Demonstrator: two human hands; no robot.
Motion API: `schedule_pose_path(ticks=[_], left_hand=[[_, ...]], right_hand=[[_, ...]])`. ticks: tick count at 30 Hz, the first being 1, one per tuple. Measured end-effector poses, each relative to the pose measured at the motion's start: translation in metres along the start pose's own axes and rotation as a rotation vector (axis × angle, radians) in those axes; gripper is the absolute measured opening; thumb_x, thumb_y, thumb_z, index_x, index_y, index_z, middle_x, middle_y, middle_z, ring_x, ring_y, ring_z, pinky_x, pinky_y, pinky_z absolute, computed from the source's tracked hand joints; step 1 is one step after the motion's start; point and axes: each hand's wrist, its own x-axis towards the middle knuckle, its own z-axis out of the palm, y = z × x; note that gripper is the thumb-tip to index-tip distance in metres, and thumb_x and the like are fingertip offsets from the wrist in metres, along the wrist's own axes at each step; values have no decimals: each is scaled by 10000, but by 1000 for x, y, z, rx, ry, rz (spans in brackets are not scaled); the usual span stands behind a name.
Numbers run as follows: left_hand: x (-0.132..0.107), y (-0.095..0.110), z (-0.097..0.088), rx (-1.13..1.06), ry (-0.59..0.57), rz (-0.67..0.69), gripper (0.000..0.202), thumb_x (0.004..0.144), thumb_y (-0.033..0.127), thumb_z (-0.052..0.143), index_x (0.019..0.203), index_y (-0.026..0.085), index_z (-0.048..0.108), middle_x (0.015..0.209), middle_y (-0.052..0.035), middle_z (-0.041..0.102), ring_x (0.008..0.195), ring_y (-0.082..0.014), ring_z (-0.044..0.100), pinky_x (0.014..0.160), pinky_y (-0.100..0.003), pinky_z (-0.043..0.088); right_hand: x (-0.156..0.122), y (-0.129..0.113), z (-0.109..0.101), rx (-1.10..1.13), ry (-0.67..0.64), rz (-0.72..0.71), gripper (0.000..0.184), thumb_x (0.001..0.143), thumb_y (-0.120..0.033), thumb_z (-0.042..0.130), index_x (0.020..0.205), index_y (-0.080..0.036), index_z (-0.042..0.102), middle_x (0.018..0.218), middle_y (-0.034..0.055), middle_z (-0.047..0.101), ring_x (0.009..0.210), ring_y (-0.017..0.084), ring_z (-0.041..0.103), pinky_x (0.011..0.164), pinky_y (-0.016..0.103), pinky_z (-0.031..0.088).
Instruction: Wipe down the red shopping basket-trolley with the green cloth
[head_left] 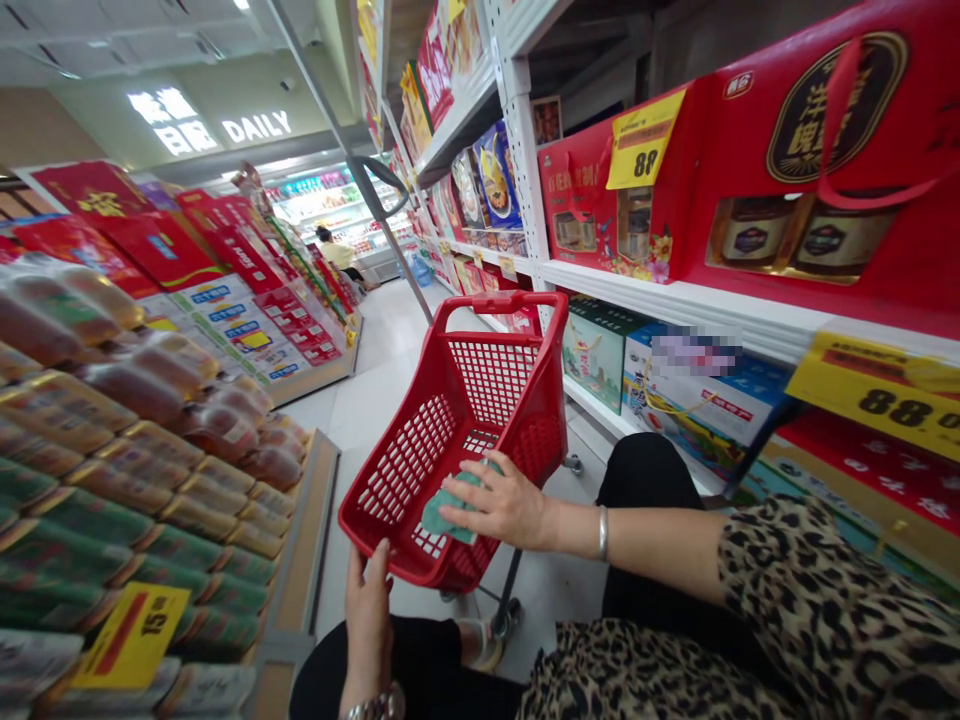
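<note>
A red plastic shopping cart (390, 470) with latticed walls stands in front of me, its basket tilted in my view. My right hand (499, 500) reaches over the near rim with its fingers spread over a green cloth (433, 518), pressing it against the inside of the basket. Part of the cloth is hidden beneath the palm. My left hand (369, 595) grips the basket's near left corner, thumb on top and fingers outside. The cart's wheels (512, 610) show below the basket, close to my foot.
Shelves with red gift boxes (690, 150) and yellow price tags (645, 140) run along the right. Stacked drink packs (112, 480) line the left side. A grey pole with a black handle (375, 185) rises beyond the cart. Down the aisle (390, 310), a person (337, 250) is low near the coolers.
</note>
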Motion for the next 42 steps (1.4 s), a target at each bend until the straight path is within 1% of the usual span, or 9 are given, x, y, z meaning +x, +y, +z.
schedule_pose_path(ticks=[3, 9, 14, 19, 27, 31, 35, 38, 42], left_hand=[[2, -1, -1, 26, 0, -8, 720, 719, 488, 743, 1401, 287, 629, 1312, -81, 702, 1139, -287, 689, 891, -378, 576], [12, -10, -3, 44, -6, -7, 782, 732, 514, 732, 1472, 321, 565, 1474, -82, 621, 1277, -319, 636, 984, -437, 547], [23, -20, -9, 69, -28, -1, 861, 731, 542, 748, 1530, 339, 503, 1476, -90, 620, 1294, -340, 628, 1022, -490, 532], [34, -31, -17, 84, -51, 44, 824, 740, 521, 770, 1504, 314, 541, 1360, -96, 686, 1175, -313, 692, 981, -472, 559], [43, -37, -19, 116, -56, 34, 859, 751, 560, 751, 1538, 320, 503, 1364, -100, 685, 1183, -324, 688, 1009, -510, 545], [43, -36, -17, 114, -55, 53, 875, 745, 567, 756, 1544, 325, 495, 1374, -98, 683, 1192, -319, 684, 1010, -490, 548], [41, -34, -14, 112, -45, 49, 867, 734, 571, 766, 1530, 340, 510, 1347, -92, 698, 1151, -310, 704, 962, -457, 573], [39, -31, -12, 102, -31, 51, 868, 728, 564, 774, 1526, 338, 516, 1329, -94, 706, 1119, -303, 717, 933, -439, 584], [35, -29, -10, 100, -34, 51, 835, 724, 582, 769, 1491, 336, 552, 1376, -89, 683, 1138, -295, 708, 932, -417, 580]], right_hand=[[-6, 18, 6, -20, -59, 55, 271, 1015, -224, 603, 1245, -328, 702, 1353, 18, 711, 1241, 265, 581, 1073, 530, 382], [-27, 78, 3, -118, -156, 183, 354, 1010, -171, 607, 1317, -334, 674, 1412, 51, 682, 1280, 261, 548, 1077, 509, 366], [-34, 119, 1, -159, -197, 247, 419, 1007, -118, 577, 1347, -345, 668, 1432, 57, 671, 1301, 257, 533, 1077, 489, 344], [-33, 148, -1, -242, -248, 295, 443, 1009, -102, 538, 1351, -349, 675, 1449, 58, 661, 1307, 274, 528, 1066, 483, 326], [-19, 192, -11, -310, -402, 436, 473, 1025, -114, 457, 1408, -321, 644, 1534, 102, 586, 1353, 317, 482, 1076, 516, 306], [-15, 223, -14, -305, -442, 554, 511, 1028, -105, 410, 1453, -312, 603, 1545, 116, 568, 1331, 299, 490, 1058, 499, 333], [-11, 256, -13, -273, -407, 701, 533, 1022, -116, 391, 1500, -296, 543, 1522, 110, 576, 1270, 274, 507, 1023, 469, 371], [-8, 267, -13, -268, -375, 769, 559, 1010, -111, 373, 1521, -285, 521, 1511, 124, 571, 1227, 278, 517, 1007, 468, 378], [-4, 256, -14, -302, -356, 807, 528, 991, -121, 421, 1475, -247, 589, 1483, 178, 574, 1177, 306, 541, 959, 454, 389]])
